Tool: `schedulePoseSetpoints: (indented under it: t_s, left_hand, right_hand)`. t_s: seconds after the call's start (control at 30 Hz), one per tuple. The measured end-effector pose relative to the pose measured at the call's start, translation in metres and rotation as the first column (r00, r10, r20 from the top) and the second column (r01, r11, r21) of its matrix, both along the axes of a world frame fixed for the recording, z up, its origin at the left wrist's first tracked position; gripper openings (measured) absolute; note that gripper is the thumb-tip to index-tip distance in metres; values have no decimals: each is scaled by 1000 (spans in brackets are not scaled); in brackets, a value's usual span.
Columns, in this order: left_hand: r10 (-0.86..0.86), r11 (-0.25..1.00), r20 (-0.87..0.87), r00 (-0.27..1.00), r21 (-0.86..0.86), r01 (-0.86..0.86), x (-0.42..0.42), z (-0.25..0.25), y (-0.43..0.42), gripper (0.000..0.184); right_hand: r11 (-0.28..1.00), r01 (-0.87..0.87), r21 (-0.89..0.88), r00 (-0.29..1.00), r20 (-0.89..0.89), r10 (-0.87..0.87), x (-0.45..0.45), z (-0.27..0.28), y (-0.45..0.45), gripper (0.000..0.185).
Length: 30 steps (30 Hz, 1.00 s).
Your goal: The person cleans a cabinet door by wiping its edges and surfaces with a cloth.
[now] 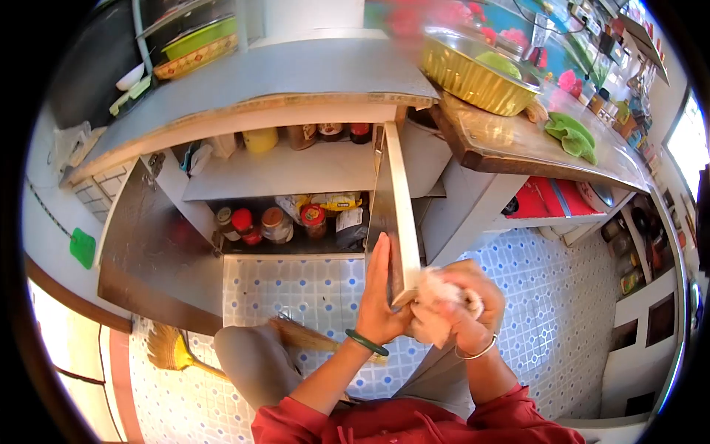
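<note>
A cabinet door (403,214) stands swung out, its pale edge facing me. My left hand (381,303) lies against the door's dark inner face near the lower corner, fingers stretched upward and the thumb apart. On the other side of that corner, my right hand (477,300) is wrapped round a crumpled pale cloth (436,307), which touches the door's edge. Inside the cabinet, red-lidded jars (313,220) and packets stand on the bottom, with more jars on the shelf (288,172) above. A second door (159,251) hangs open at the left.
Above is a grey countertop (296,70). At the right, a wooden board (510,137) holds a golden basin (477,74) and a green cloth (572,138). A yellow broom (168,348) lies on the tiled floor at the left, and another brush (307,337) lies between my legs.
</note>
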<state>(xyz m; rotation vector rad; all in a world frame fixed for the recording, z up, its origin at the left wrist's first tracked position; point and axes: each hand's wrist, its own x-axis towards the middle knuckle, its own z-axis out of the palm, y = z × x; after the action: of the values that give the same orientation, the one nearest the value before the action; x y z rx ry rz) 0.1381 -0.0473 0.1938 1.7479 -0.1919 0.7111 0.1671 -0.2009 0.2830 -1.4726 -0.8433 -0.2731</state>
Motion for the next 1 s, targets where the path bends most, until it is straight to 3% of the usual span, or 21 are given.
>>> schedulePoseSetpoints:
  t_s: [0.07,0.13,0.2,0.23,0.27,0.33,0.4,0.53,0.73,0.97,1.0]
  left_hand:
    - [3,993,-5,1000,122,-3,-10,-9,2,96]
    - [1,994,-20,1000,114,1,-23,-34,3,96]
    - [43,989,-166,985,148,-18,-32,-68,4,93]
    - [84,991,-152,985,117,-67,-38,-76,4,81]
    - [86,991,-151,985,110,-70,-43,-90,5,81]
    - [79,990,-294,952,138,-39,-49,-106,9,66]
    - [71,995,-311,948,88,-46,-50,-114,6,62]
    - [74,997,-348,935,54,-59,-49,-114,3,59]
    - [88,996,-303,949,36,-81,-47,-115,3,57]
    - [64,998,-290,955,23,-60,-45,-116,6,57]
    - [60,998,-306,950,-7,-66,-45,-114,5,57]
  right_hand:
    - [996,84,-1,996,9,-84,-5,0,3,33]
    - [966,247,79,926,275,-259,-3,-3,7,36]
    - [966,250,57,907,336,-255,-5,-16,13,38]
    - [955,294,47,864,415,-287,-6,-24,18,37]
    - [941,336,40,813,491,-312,-6,-35,22,37]
    - [932,360,41,799,502,-331,-7,-50,27,32]
    - [893,438,103,708,572,-414,-8,-54,30,29]
    - [907,413,80,677,639,-365,-4,-64,29,23]
    - [910,415,-4,753,563,-341,-11,-118,29,24]
    - [902,422,-86,790,524,-320,-15,-120,23,25]
    - [904,409,-122,764,588,-266,-12,-105,19,24]
